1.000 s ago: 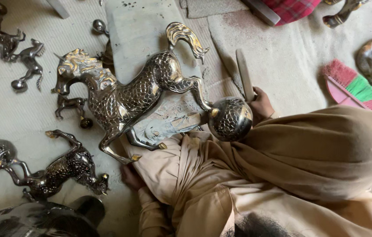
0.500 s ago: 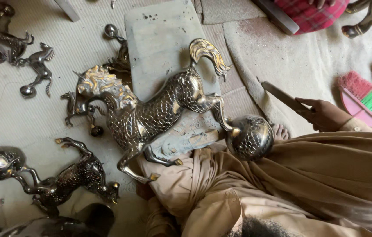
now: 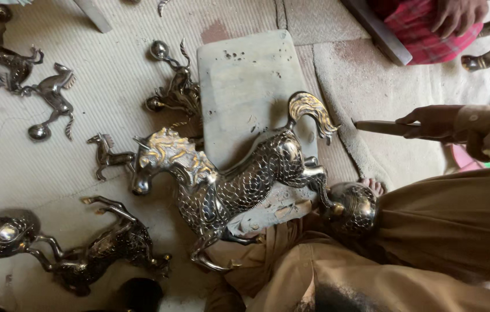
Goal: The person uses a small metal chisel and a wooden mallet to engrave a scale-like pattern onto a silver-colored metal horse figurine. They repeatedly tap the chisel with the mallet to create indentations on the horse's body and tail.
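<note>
At right, above the lap, the right hand (image 3: 433, 122) has its grip closed around a flat tool (image 3: 381, 127), raised clear of the horse (image 3: 227, 185). That scaled metal horse lies across a stone slab (image 3: 245, 75), its ball base (image 3: 353, 207) against the knee. Left hand is out of sight.

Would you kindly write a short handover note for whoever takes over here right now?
Right hand: shut on a flat metal tool, held clear of the large horse figure.
Left hand: out of view.
Horse lies sideways across the stone slab and lap, ball base by the toes.
Smaller horses lie on the mat.
Scale pattern covers its body; what remains cannot be told.
</note>
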